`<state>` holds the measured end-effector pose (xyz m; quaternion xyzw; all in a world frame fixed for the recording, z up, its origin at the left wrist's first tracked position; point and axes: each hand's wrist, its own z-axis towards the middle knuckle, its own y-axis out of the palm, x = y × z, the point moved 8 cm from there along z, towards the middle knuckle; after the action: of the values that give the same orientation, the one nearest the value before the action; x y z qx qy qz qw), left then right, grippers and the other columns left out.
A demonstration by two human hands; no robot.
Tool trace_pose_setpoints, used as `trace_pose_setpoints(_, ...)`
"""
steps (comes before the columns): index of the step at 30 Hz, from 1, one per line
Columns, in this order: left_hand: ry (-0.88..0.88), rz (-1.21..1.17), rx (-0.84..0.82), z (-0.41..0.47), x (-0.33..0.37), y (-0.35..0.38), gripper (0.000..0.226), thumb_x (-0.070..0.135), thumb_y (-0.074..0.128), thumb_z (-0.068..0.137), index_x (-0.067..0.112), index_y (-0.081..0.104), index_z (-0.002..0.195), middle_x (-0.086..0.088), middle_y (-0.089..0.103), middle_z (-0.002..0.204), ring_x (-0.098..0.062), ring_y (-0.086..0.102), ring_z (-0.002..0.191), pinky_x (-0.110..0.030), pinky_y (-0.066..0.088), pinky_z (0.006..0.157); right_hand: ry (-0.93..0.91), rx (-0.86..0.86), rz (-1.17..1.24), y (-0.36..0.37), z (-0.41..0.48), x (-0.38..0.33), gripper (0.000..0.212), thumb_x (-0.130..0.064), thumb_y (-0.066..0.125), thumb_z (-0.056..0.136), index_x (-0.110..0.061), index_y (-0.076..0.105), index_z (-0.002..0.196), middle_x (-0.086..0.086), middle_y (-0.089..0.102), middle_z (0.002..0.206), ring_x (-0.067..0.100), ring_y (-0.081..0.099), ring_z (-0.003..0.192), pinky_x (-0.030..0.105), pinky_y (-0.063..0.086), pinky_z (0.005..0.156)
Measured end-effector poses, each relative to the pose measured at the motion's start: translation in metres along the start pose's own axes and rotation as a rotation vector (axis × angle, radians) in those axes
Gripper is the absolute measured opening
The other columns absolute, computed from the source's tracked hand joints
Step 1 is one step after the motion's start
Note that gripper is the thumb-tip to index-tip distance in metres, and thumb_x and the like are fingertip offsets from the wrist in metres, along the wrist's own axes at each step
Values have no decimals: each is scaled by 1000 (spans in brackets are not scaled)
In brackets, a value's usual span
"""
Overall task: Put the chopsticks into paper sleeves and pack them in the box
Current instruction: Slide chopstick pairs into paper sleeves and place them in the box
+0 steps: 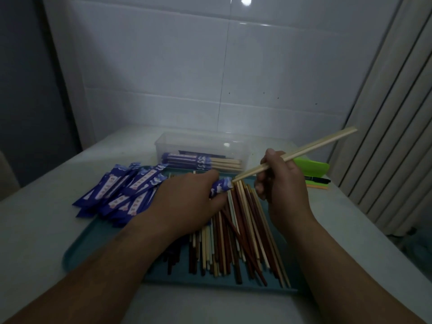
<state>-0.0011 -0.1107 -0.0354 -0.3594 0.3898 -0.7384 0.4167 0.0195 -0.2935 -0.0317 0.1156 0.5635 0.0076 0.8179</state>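
My left hand (pixel 187 197) grips a blue paper sleeve (pixel 221 187) above the tray, its open end facing right. A pale pair of chopsticks (pixel 311 148) is held in my right hand (pixel 280 181), slanting up to the right, its tips touching the sleeve's mouth. Several loose chopsticks (pixel 238 237), pale and dark red, lie heaped on the teal tray (pixel 93 242). Empty blue sleeves (pixel 124 190) are piled at the tray's left. Behind the tray stands a clear plastic box (pixel 203 146) with several sleeved chopsticks (pixel 201 161) inside.
A green object (pixel 313 166), a black marker (pixel 319 180) and an orange stick (pixel 318 186) lie at the right of the white table (pixel 35 230). A tiled wall rises behind, and a ribbed panel (pixel 385 136) stands at the right.
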Motion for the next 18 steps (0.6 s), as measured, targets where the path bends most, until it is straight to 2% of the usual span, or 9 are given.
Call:
trace_pose_setpoints(5,-12,-40,-14,2,-5,-2,31,58,45,95,30,49,83,8,58,73,-12,57,69,-31,45,61,6,-60,20,10,-3,2,28,-26,53,106,-11,54,82,6,49,60,20,45,48,22,37,44)
trace_pose_setpoints(8,-17,-80,-52,-1,-3,-1,32,61,41,94,33,56,90,9,60,75,-8,58,71,-29,46,63,7,-86,-20,11,-4,5,28,-29,52,106,-10,55,86,4,51,61,19,47,49,25,37,45)
trace_pose_setpoints(12,5,-97,-52,-2,0,-1,29,60,41,98,32,48,94,11,57,76,-10,56,70,-31,46,62,18,-187,-61,21,-7,9,26,-29,57,104,-9,58,87,3,47,62,17,45,52,27,36,49)
trace_pose_setpoints(14,40,-114,-41,-2,5,0,25,60,39,102,37,47,110,15,56,84,-9,55,74,-31,41,61,66,-238,-103,32,-12,16,23,-31,60,103,-13,64,88,-1,48,61,14,44,52,27,36,49)
trace_pose_setpoints(16,84,-149,-22,-2,11,-1,27,54,41,105,40,46,127,12,63,102,-12,61,87,-30,41,67,142,-240,-120,39,-17,26,19,-32,62,101,-15,71,98,0,53,63,11,45,52,24,36,46)
trace_pose_setpoints(18,97,-169,-6,-2,13,-2,25,43,43,106,37,47,129,9,63,113,-15,63,96,-34,47,74,223,-246,-94,43,-21,34,24,-38,63,100,-17,74,103,9,51,71,11,41,51,24,32,44)
